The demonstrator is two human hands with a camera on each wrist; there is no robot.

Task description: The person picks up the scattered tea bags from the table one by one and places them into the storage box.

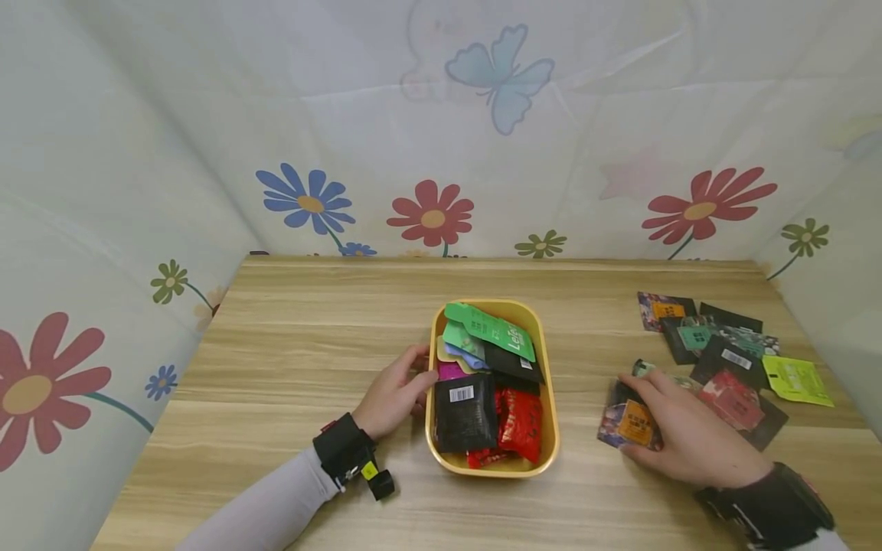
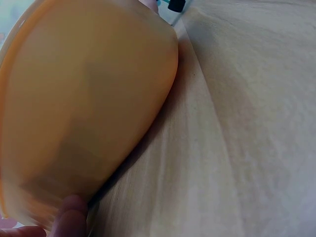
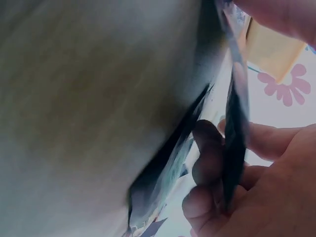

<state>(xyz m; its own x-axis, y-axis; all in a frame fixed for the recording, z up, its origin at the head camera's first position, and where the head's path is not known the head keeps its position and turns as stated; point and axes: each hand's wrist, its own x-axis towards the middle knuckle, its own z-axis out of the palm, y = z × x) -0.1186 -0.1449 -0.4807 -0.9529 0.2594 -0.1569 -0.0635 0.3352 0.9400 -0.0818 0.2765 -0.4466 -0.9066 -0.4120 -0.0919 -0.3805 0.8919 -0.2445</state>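
Observation:
A yellow plastic bin [image 1: 551, 428] stands upright on the table, filled with sachets. My left hand [image 1: 396, 392] rests against the bin's left side, thumb at the rim. In the left wrist view, its fingers [image 2: 71, 217] touch the lower part of the orange-looking wall. To the right of the bin, my right hand [image 1: 689, 432] grips a dark sachet with an orange label [image 1: 637, 423] by its edges. The right wrist view shows this sachet [image 3: 237, 123] edge-on between the thumb and fingers, lifted off the table. Another sachet [image 3: 163, 182] lies beneath the fingers there.
Several sachets lie in a loose pile at the right, among them a bright yellow-green one [image 1: 798, 380] and one with a red label [image 1: 732, 399]. Inside the bin are a green packet [image 1: 499, 333], a black sachet [image 1: 466, 421] and red wrappers [image 1: 521, 421]. A flowered curtain [image 1: 586, 176] hangs behind the table.

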